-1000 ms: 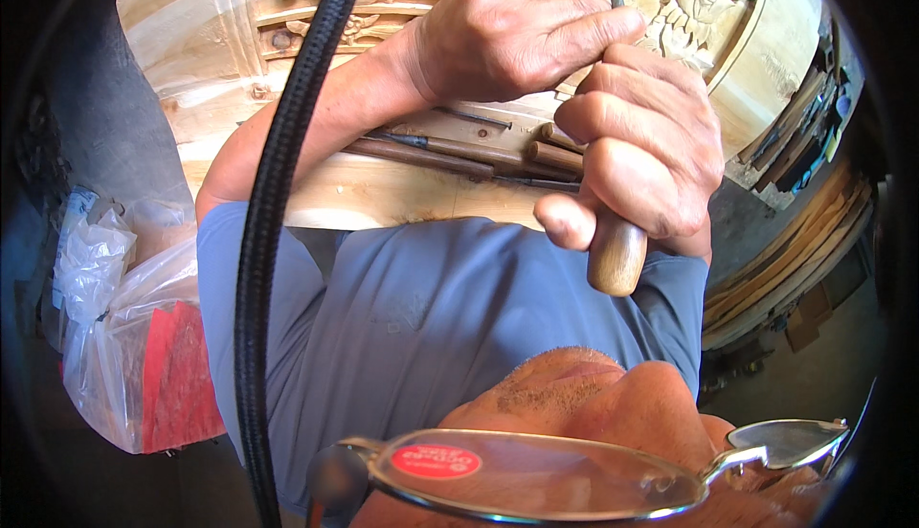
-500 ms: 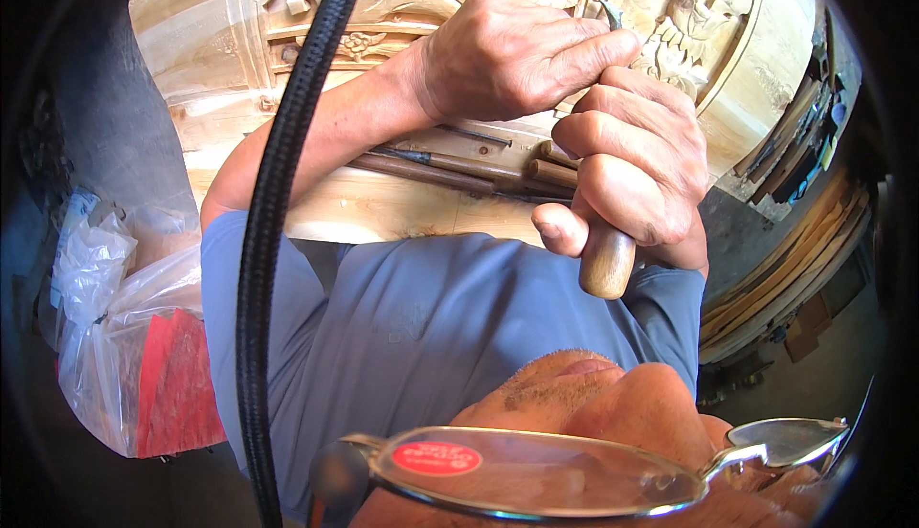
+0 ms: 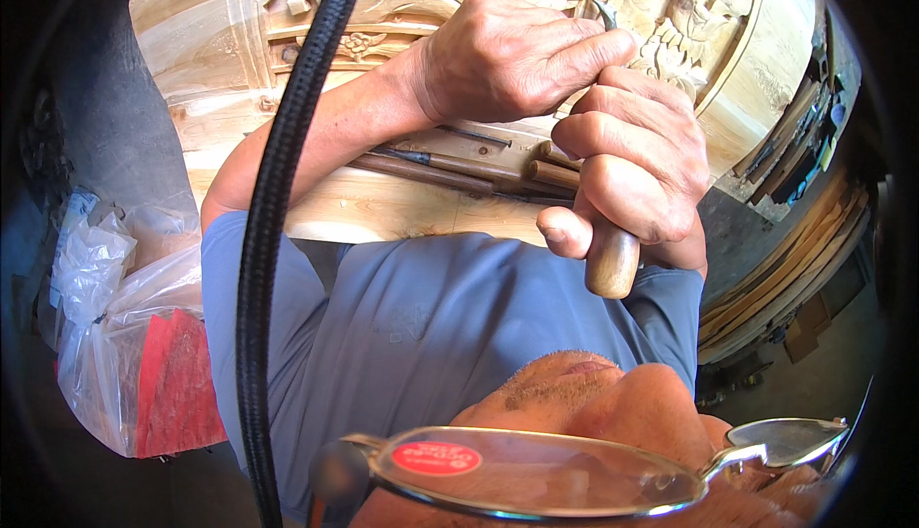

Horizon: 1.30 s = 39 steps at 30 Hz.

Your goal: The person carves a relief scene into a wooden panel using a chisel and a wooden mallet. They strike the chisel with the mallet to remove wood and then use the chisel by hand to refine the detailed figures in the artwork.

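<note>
A carving chisel is held in both of my hands, its rounded wooden handle point(image 3: 613, 262) sticking out below and its metal blade point(image 3: 606, 15) showing above. My right hand point(image 3: 639, 150) is wrapped round the handle. Above and to the left, my left hand point(image 3: 522, 57) is closed at the chisel's shank, its fingers mostly hidden underneath. The blade's tip meets or hovers just over a large carved wooden panel point(image 3: 215, 59) with relief patterns; which one I cannot tell.
Several wooden-handled tools point(image 3: 450, 169) lie on the wood below my hands. A black braided cable point(image 3: 273, 212) crosses the left of the view. Clear plastic bags point(image 3: 96, 269) and a red item point(image 3: 180, 384) sit at left. Curved wooden strips point(image 3: 790, 269) are stacked at right.
The chisel has tilted slightly: its handle end has shifted a little right and its blade tip a little left. Both hands keep their grip.
</note>
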{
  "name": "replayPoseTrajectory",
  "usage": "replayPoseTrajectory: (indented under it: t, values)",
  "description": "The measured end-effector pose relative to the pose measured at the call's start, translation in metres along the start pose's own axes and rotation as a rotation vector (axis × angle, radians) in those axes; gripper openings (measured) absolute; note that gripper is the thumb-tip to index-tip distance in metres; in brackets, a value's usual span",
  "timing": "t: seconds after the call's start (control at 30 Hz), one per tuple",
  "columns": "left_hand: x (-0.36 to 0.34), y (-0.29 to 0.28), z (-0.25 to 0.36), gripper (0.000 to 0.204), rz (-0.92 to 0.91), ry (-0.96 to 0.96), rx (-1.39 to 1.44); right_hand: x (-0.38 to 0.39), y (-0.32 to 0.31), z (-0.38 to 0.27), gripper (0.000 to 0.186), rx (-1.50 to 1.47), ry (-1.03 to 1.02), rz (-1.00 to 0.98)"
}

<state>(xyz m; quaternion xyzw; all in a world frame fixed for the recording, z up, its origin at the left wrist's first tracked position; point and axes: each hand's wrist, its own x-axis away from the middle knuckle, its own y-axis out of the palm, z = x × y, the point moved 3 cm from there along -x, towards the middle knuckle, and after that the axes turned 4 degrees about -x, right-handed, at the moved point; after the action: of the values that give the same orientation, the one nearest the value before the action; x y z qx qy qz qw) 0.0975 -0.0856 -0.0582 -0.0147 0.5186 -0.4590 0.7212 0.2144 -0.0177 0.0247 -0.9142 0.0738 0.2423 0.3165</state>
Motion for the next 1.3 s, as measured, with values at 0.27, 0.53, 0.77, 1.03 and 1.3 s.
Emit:
replayPoseTrajectory:
  t: [0.27,0.53,0.77,1.03,1.3]
  values:
    - [0.0,-0.001,0.0,0.035,-0.03,-0.011,0.002,0.0,0.0,-0.002,0.052,0.029,0.013,-0.007]
    - [0.001,0.0,0.0,0.034,-0.014,-0.009,0.006,0.0,0.001,-0.002,0.051,0.02,0.015,-0.01]
    - [0.0,0.003,-0.002,0.025,0.046,0.026,-0.029,0.001,0.003,-0.002,0.051,0.032,-0.003,0.014]
    - [-0.002,0.006,-0.002,0.038,0.151,0.058,0.001,0.006,0.006,0.001,0.05,0.049,-0.013,0.023]
    - [-0.002,0.003,-0.004,0.04,0.143,0.054,-0.001,0.006,0.006,0.003,0.049,0.069,0.015,-0.001]
